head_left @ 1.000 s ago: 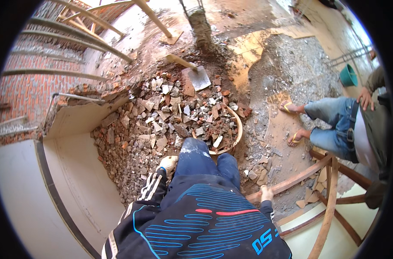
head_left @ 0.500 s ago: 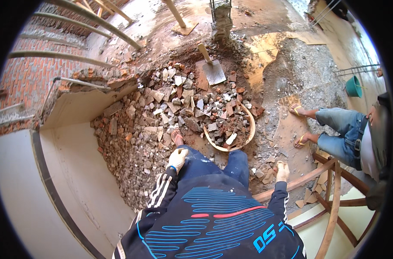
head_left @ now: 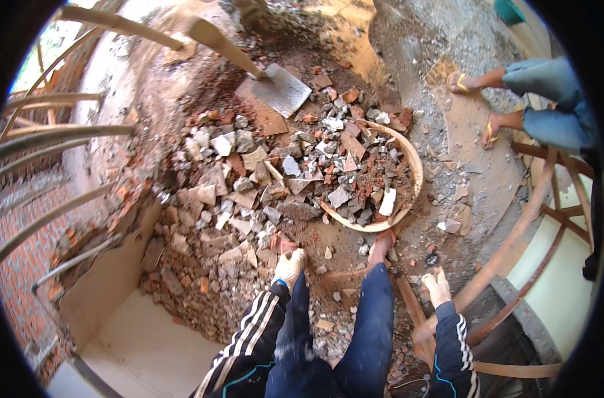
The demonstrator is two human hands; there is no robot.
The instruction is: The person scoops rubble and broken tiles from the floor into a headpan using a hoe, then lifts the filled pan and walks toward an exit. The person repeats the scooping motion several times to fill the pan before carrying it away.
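Observation:
My left hand (head_left: pixel 290 266), in a pale glove, rests at my left knee with its fingers loosely spread and nothing visible in it. My right hand (head_left: pixel 438 288), also gloved, hangs beside my right leg, thumb apart from the fingers and holding nothing visible. A small dark object (head_left: pixel 432 257) appears just beyond its fingertips. In front of my feet a round, pale-rimmed basin (head_left: pixel 416 174) is heaped with broken masonry. Loose rubble (head_left: pixel 216 219) surrounds its left side. A shovel (head_left: pixel 283 90) lies behind the heap, blade on the rubble, handle pointing up-left.
A person in jeans (head_left: pixel 560 123) and sandals stands at the right. Below them is a wooden frame (head_left: pixel 507 245) beside my right arm. A low broken wall (head_left: pixel 110 278) borders the rubble at left, with poles (head_left: pixel 57 129) beyond. A green bucket (head_left: pixel 509 12) is at the far right.
My view has tilted down and closer to the rubble, so the basin and shovel look larger. My right hand has opened from a more closed shape; my left stays at my knee.

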